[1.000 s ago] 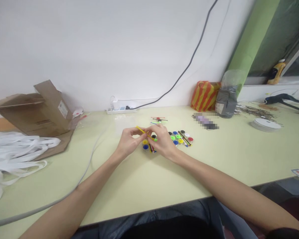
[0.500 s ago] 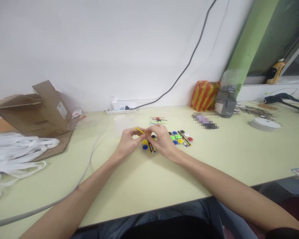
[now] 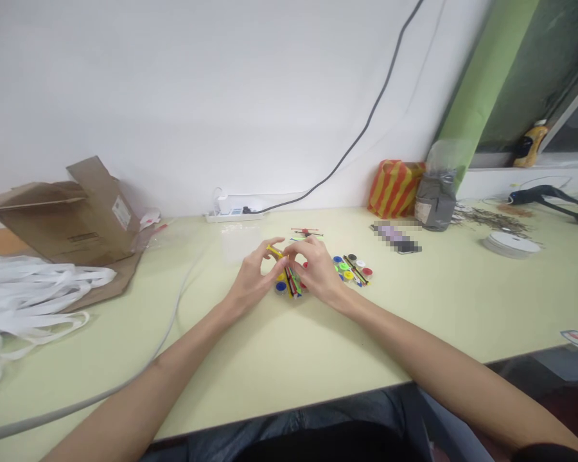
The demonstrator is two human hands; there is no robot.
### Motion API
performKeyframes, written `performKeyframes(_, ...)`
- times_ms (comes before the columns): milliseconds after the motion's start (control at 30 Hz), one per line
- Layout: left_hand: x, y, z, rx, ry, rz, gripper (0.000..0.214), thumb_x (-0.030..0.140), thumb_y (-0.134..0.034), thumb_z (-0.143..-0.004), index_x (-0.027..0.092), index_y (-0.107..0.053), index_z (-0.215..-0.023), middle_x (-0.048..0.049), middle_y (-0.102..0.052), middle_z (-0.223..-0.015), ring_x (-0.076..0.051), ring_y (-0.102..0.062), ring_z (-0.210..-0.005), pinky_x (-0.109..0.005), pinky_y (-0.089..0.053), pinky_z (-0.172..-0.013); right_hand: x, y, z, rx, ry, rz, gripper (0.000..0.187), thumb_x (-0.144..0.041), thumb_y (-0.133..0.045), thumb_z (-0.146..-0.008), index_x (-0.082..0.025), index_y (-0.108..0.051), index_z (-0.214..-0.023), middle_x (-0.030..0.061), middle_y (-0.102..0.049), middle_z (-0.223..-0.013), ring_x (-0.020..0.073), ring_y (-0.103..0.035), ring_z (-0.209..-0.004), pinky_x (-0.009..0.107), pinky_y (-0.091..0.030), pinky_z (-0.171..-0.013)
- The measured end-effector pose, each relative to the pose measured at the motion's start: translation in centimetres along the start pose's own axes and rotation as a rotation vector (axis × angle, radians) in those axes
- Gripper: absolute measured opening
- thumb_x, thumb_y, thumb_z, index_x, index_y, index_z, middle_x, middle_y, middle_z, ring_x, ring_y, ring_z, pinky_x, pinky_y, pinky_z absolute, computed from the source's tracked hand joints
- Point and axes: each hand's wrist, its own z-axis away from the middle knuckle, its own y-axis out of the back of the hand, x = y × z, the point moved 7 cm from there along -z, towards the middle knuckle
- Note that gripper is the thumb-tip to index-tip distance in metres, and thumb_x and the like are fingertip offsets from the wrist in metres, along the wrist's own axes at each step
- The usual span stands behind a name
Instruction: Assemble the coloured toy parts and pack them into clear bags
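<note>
Both my hands meet over the middle of the pale green table (image 3: 279, 359). My left hand (image 3: 253, 278) and my right hand (image 3: 318, 269) pinch a thin yellow stick (image 3: 274, 251) between their fingertips, its left end poking out above my left fingers. Just under the hands lies a small bundle of coloured sticks (image 3: 293, 282) with a blue round cap (image 3: 280, 286) beside it. Several round caps (image 3: 349, 269) in blue, green, yellow, red, white and black lie to the right of my right hand. Two assembled stick pieces (image 3: 307, 232) lie a little farther back.
An open cardboard box (image 3: 72, 218) and a heap of white straps (image 3: 24, 295) fill the left. A grey cable (image 3: 173, 314) crosses the table. A power strip (image 3: 234, 212) sits by the wall. A striped bag (image 3: 395, 186), a grey pouch (image 3: 434, 199) and a white reel (image 3: 510, 244) stand right.
The yellow stick has slid further into my fingers, so less of it shows. My fingers have shifted slightly and the view has tilted a little.
</note>
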Motion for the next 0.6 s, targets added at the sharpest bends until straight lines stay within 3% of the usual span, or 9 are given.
performKeyframes(133,-0.2,0.0,0.1,0.000,0.014,0.050,0.050,0.035,-0.046,-0.101,0.022,-0.036,-0.148,-0.0026,-0.069,-0.097,-0.018,-0.062,-0.097,-0.036,-0.044,-0.097,1.4,2.8,-1.3,0.167,-0.025,0.016,0.005,-0.021,-0.068,-0.089,-0.022,-0.070,-0.093,0.0038,-0.074,-0.089,0.0234,-0.059,-0.093,0.039,-0.044,-0.090)
performKeyframes(233,-0.6,0.1,0.2,0.011,0.013,0.007,0.050,0.030,-0.042,-0.102,0.022,-0.031,-0.150,-0.0015,-0.068,-0.094,-0.017,-0.062,-0.093,-0.035,-0.044,-0.094,4.4,5.0,-2.9,0.290,-0.111,0.061,0.009,-0.026,-0.068,-0.088,-0.021,-0.072,-0.093,0.0047,-0.075,-0.090,0.0229,-0.060,-0.090,0.038,-0.045,-0.087)
performKeyframes(300,-0.8,0.1,0.2,0.004,-0.001,-0.063,0.050,0.026,-0.042,-0.101,0.022,-0.031,-0.150,-0.0004,-0.067,-0.091,-0.017,-0.060,-0.090,-0.035,-0.043,-0.094,6.9,5.8,-4.1,0.280,-0.171,0.109,0.011,-0.029,-0.068,-0.087,-0.020,-0.073,-0.088,0.0053,-0.075,-0.093,0.0219,-0.062,-0.089,0.037,-0.046,-0.088)
performKeyframes(400,-0.9,0.1,0.2,-0.005,-0.046,-0.170,0.052,0.021,-0.043,-0.098,0.023,-0.033,-0.149,0.0002,-0.066,-0.089,-0.017,-0.059,-0.090,-0.035,-0.042,-0.094,10.7,6.3,-5.9,0.132,-0.277,0.250,0.013,-0.028,-0.066,-0.086,-0.018,-0.075,-0.088,0.0063,-0.076,-0.095,0.0212,-0.065,-0.090,0.034,-0.047,-0.086)
performKeyframes(533,-0.7,0.2,0.2,0.006,-0.093,-0.238,0.052,0.017,-0.043,-0.096,0.023,-0.035,-0.147,0.0001,-0.065,-0.090,-0.018,-0.059,-0.090,-0.035,-0.043,-0.093,14.5,4.8,-6.3,-0.307,-0.362,0.402,0.010,-0.018,-0.067,-0.084,-0.014,-0.077,-0.084,0.0072,-0.077,-0.089,0.0176,-0.067,-0.079,0.027,-0.048,-0.074)
performKeyframes(600,-0.7,0.3,0.2,0.003,-0.093,-0.249,0.052,0.015,-0.042,-0.095,0.023,-0.035,-0.147,-0.0002,-0.065,-0.090,-0.018,-0.059,-0.090,-0.035,-0.044,-0.093,15.2,4.3,-6.1,-0.409,-0.349,0.420,0.007,-0.014,-0.070,-0.079,-0.015,-0.077,-0.080,0.0057,-0.077,-0.085,0.0165,-0.067,-0.075,0.025,-0.047,-0.070)
